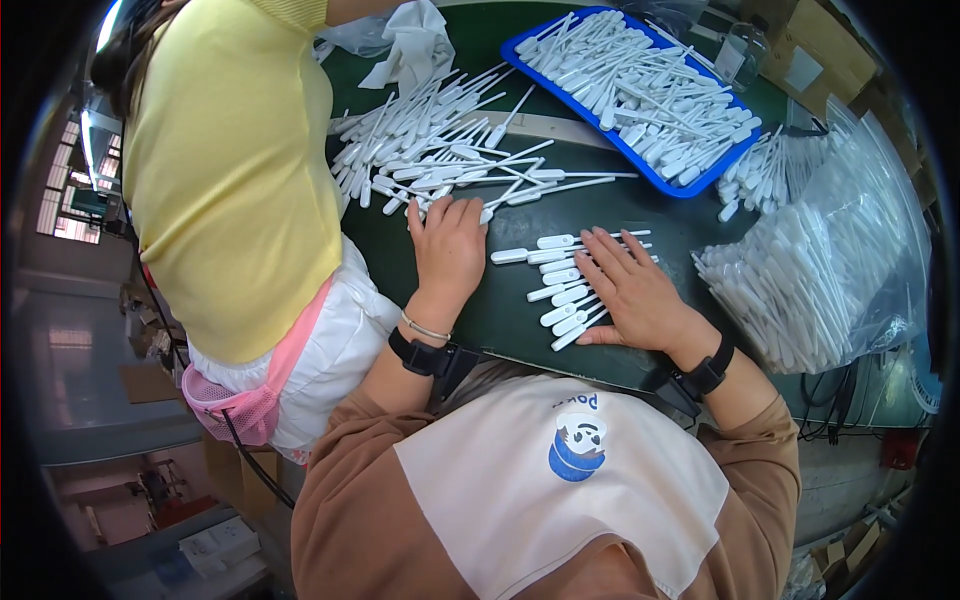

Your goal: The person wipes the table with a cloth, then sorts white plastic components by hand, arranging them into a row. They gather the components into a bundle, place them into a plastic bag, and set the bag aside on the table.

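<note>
My left hand (448,250) reaches to the near edge of a loose pile of white plastic transfer pipettes (415,140). Its fingers are somewhat apart and bent down over the pipettes; no grip on one shows. Flat on the table lies a row of pipettes (560,293), side by side with their bulbs toward the left, one sticking out farther than the others. Across their stems rests my right hand (635,295), fingers stretched and thumb apart, covering part of the row.
A blue tray (625,150) heaped with pipettes stands at the back. On the right sit a clear bag (830,280) full of pipettes and a smaller heap (757,180). A person in yellow (240,180) is close on my left. A clear bottle (740,55) and cardboard box (825,55) stand far right.
</note>
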The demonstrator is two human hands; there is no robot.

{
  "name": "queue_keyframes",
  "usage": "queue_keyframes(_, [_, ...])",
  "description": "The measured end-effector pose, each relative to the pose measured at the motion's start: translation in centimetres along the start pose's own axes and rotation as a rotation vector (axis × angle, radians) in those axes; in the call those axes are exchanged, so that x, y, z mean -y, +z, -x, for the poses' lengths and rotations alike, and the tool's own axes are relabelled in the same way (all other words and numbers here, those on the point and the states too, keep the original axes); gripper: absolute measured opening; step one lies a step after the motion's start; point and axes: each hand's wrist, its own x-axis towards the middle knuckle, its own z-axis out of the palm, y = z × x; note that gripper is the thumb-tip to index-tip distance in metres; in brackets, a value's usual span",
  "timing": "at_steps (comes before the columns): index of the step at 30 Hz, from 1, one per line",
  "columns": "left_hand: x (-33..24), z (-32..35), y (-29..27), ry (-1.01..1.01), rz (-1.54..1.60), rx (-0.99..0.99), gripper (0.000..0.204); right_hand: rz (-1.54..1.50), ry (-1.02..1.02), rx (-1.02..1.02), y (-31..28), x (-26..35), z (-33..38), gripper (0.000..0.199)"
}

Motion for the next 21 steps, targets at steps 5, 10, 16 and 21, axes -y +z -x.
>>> queue_keyframes(5, [-1.3, 0.7, -0.9, -0.047, 0.110, 0.060, 0.034, 0.003, -0.005, -0.005, 0.0, -0.1, 0.2, 0.099])
queue_keyframes(10, [-1.5, 0.9, -1.6, -0.015, 0.206, 0.113, 0.036, -0.009, -0.008, -0.014, 0.0, -0.1, 0.3, 0.098])
queue_keyframes(16, [-1.1, 0.8, -2.1, 0.062, 0.321, 0.197, 0.036, -0.016, -0.005, 0.008, -0.2, 0.1, 0.9, 0.097])
queue_keyframes(21, [-1.2, 0.5, -2.0, 0.114, 0.433, 0.235, 0.036, -0.005, -0.006, 0.029, -0.7, 0.0, 1.5, 0.097])
